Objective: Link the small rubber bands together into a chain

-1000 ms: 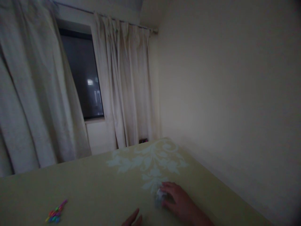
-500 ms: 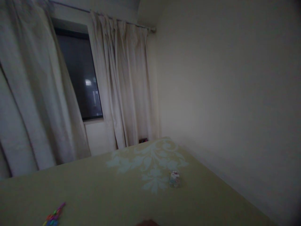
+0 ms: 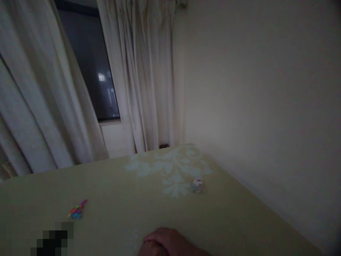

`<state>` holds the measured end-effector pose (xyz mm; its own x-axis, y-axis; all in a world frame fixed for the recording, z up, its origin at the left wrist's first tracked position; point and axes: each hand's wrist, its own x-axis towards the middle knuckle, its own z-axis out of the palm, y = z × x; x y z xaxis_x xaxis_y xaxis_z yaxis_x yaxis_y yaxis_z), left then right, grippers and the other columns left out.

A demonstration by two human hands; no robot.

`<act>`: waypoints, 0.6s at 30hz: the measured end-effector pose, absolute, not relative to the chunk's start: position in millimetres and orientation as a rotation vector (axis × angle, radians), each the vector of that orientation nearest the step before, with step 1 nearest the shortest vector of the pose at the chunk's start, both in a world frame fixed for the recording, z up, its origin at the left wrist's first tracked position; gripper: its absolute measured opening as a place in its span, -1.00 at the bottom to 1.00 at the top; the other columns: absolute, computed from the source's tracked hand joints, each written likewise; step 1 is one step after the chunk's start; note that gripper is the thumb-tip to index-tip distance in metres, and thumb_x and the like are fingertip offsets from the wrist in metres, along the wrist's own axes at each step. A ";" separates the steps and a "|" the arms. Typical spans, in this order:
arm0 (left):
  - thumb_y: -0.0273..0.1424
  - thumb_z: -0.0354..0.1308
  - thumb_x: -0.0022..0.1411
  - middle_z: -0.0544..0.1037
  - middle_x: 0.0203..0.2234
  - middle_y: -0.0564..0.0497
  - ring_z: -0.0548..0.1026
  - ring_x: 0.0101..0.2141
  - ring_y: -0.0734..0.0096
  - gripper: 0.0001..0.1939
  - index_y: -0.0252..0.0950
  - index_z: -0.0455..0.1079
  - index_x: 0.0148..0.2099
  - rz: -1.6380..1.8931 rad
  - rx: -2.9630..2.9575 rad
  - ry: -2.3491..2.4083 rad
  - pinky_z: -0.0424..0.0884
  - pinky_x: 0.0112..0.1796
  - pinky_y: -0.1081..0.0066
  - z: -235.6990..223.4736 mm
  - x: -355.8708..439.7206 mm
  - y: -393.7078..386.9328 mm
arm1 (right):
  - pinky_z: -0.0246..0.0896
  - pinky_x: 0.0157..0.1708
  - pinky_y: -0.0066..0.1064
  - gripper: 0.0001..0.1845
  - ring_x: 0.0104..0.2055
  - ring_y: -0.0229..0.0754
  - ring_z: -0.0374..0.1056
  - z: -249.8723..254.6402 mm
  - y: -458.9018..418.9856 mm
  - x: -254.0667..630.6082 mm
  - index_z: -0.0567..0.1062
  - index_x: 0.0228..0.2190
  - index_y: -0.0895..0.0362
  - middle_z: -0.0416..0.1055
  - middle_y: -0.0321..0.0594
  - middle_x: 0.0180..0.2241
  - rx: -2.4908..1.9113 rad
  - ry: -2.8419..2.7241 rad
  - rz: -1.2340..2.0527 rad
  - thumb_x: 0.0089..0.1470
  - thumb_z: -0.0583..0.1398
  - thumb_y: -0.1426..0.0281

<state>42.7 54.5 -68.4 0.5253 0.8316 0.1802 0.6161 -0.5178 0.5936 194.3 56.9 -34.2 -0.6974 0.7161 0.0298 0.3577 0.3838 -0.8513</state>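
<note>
Multicoloured small pieces [image 3: 77, 210] are clustered on the green surface [image 3: 114, 202], well apart from a small clear packet [image 3: 197, 185], which is set beside the pale leaf pattern [image 3: 174, 185]. The left hand [image 3: 152, 249] is partly covered by the right hand [image 3: 172, 241]; whether either's fingers are open or closed cannot be told.

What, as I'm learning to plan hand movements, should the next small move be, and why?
I'd probably lift the right hand off the left hand. They appear to rest together, right over left, while the colourful pieces and the small clear bundle lie on the patterned surface, away from both; a freed hand could then reach for either.
</note>
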 end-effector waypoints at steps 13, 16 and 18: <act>-0.54 0.14 0.07 0.74 -0.27 -0.09 0.67 -0.25 0.22 -0.68 -0.22 0.68 -0.20 0.423 2.430 1.238 0.52 -0.22 0.48 -94.5 33.8 51.2 | 0.20 0.21 -0.23 -0.12 0.18 0.09 0.39 5.5 35.5 207.8 0.47 0.23 -0.04 0.48 -0.12 0.17 -0.866 -2.184 1.269 -0.08 0.44 -0.07; -0.55 0.13 0.07 0.74 -0.23 -0.14 0.67 -0.23 0.19 -0.63 -0.24 0.68 -0.15 0.358 2.400 1.288 0.51 -0.19 0.45 -86.2 35.1 48.2 | 0.21 0.21 -0.22 -0.12 0.18 0.08 0.39 4.5 35.7 207.9 0.47 0.23 -0.07 0.47 -0.13 0.18 -0.876 -2.180 1.262 -0.08 0.45 -0.07; -0.55 0.13 0.08 0.73 -0.18 -0.16 0.68 -0.19 0.17 -0.60 -0.25 0.68 -0.09 0.312 2.404 1.294 0.52 -0.16 0.44 -77.5 35.7 46.0 | 0.23 0.19 -0.23 -0.13 0.16 0.08 0.40 3.4 35.7 207.7 0.48 0.22 -0.08 0.48 -0.13 0.17 -0.880 -2.175 1.252 -0.08 0.45 -0.06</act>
<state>35.7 46.0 -77.5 0.5487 0.8359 0.0103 0.7490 -0.4970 0.4382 207.7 35.7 3.4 -0.6796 0.7286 0.0857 0.2918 0.3756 -0.8796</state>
